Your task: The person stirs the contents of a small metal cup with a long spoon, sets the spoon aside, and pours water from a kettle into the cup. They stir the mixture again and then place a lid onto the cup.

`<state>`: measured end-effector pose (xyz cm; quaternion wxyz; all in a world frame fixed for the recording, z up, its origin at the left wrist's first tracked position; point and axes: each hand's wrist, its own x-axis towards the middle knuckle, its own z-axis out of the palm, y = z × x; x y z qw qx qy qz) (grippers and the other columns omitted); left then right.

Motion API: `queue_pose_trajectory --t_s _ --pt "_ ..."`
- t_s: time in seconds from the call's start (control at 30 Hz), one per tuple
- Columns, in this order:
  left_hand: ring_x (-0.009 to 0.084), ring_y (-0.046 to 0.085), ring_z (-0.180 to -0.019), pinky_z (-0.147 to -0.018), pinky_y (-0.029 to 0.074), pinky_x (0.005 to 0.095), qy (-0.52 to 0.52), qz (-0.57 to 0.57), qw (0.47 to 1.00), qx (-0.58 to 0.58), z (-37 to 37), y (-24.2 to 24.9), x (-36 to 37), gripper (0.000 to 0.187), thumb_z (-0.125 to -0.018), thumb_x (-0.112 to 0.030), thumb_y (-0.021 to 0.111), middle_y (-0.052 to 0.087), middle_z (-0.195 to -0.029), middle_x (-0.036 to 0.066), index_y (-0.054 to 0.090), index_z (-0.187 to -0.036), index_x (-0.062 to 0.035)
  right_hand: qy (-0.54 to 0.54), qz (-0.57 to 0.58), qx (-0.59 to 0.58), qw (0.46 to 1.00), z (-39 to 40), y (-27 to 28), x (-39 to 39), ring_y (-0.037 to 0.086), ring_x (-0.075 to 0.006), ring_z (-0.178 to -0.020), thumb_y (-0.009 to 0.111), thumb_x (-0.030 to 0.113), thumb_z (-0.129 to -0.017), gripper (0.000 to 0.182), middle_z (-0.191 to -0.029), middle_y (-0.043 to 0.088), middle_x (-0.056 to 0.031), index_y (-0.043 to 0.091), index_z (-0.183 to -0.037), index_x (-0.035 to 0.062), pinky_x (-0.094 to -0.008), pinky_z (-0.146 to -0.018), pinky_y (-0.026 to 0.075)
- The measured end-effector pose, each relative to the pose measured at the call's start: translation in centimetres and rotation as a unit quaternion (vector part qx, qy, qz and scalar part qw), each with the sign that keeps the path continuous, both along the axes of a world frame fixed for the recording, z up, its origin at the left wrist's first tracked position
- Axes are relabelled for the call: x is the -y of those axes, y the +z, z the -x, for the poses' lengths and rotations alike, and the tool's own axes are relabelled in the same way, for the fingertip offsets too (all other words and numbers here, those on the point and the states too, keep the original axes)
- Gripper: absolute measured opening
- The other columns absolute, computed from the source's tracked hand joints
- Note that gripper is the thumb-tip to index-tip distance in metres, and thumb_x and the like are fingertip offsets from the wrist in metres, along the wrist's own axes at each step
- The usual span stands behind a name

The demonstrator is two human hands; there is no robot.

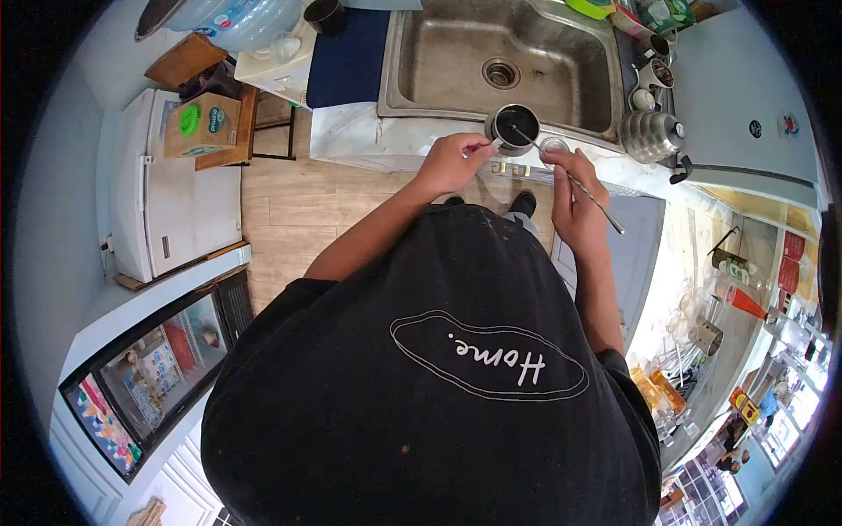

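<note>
A metal cup (500,138) with dark contents sits at the counter's front edge, just below the sink. My left hand (454,165) has its fingers closed on the cup's handle, at the near left side of the rim. In my right hand (577,188) is a long, thin bar spoon (600,208). One end of the spoon reaches over the rim into the cup, and the other sticks out past my hand to the lower right. A small clear glass (553,145) is right at my right fingertips, partly covered by them.
Beyond the cup is a steel sink (438,61) with a drain. A ridged metal kettle (647,136) stands right of it, near small cups. A dark blue mat (349,61) lies to the left. Behind on the left are a white freezer (189,206) and a cardboard box (215,127).
</note>
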<state>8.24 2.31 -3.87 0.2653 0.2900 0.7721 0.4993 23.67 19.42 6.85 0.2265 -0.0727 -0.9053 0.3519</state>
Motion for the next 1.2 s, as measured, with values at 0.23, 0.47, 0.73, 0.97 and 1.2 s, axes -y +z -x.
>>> queue_pose_trajectory --t_s 0.23,0.47,0.73,0.97,1.2 --pt "0.0244 0.071 -0.085 -0.08 0.055 0.0354 -0.003 0.01 1.0 0.005 0.0 0.0 0.0 0.03 -0.095 -0.029 0.07 0.075 -0.097 0.016 0.074 -0.109 -0.0022 -0.001 -0.007 0.004 1.0 -0.4 0.1 -0.8 0.068 -0.0393 -0.105 0.057 0.001 -0.097 0.017 -0.111 0.071 -0.0177 0.066 -0.111 0.0053 -0.0537 -0.109 0.044" --pt "0.0239 0.071 -0.085 -0.079 0.055 0.0352 -0.002 0.012 1.0 -0.003 0.0 0.3 0.0 0.029 -0.095 -0.028 0.069 0.075 -0.097 0.015 0.074 -0.109 -0.0033 0.027 0.01 0.011 1.0 -0.3 0.4 -0.3 0.066 -0.0403 -0.109 0.057 0.001 -0.096 0.018 -0.112 0.07 -0.0184 0.066 -0.111 0.0054 -0.0539 -0.11 0.044" --pt "0.024 0.071 -0.083 -0.078 0.055 0.0351 -0.003 0.006 1.0 -0.005 -0.1 0.5 0.0 0.028 -0.095 -0.028 0.069 0.075 -0.095 0.015 0.074 -0.107 -0.0031 0.031 0.014 0.014 0.999 -1.0 0.5 -0.7 0.066 -0.0404 -0.108 0.057 0.001 -0.096 0.017 -0.112 0.07 -0.0185 0.065 -0.11 0.0054 -0.0535 -0.111 0.043" --pt "0.0242 0.071 -0.083 -0.078 0.055 0.035 -0.001 0.002 1.0 -0.006 -0.1 -0.2 -0.1 0.028 -0.095 -0.027 0.069 0.075 -0.094 0.015 0.074 -0.107 -0.0028 0.04 0.017 0.013 0.999 -0.7 0.4 -0.8 0.067 -0.0399 -0.107 0.056 0.0 -0.094 0.018 -0.112 0.071 -0.018 0.065 -0.11 0.0054 -0.0535 -0.112 0.043" --pt "0.0245 0.071 -0.084 -0.079 0.055 0.0357 0.0 0.016 1.0 0.004 -0.1 0.5 0.0 0.028 -0.095 -0.028 0.069 0.075 -0.095 0.016 0.075 -0.107 -0.0033 0.03 0.046 0.01 0.998 -1.7 0.5 -1.4 0.067 -0.0397 -0.108 0.056 0.0 -0.094 0.018 -0.111 0.071 -0.0178 0.068 -0.106 0.005 -0.0512 -0.111 0.044"
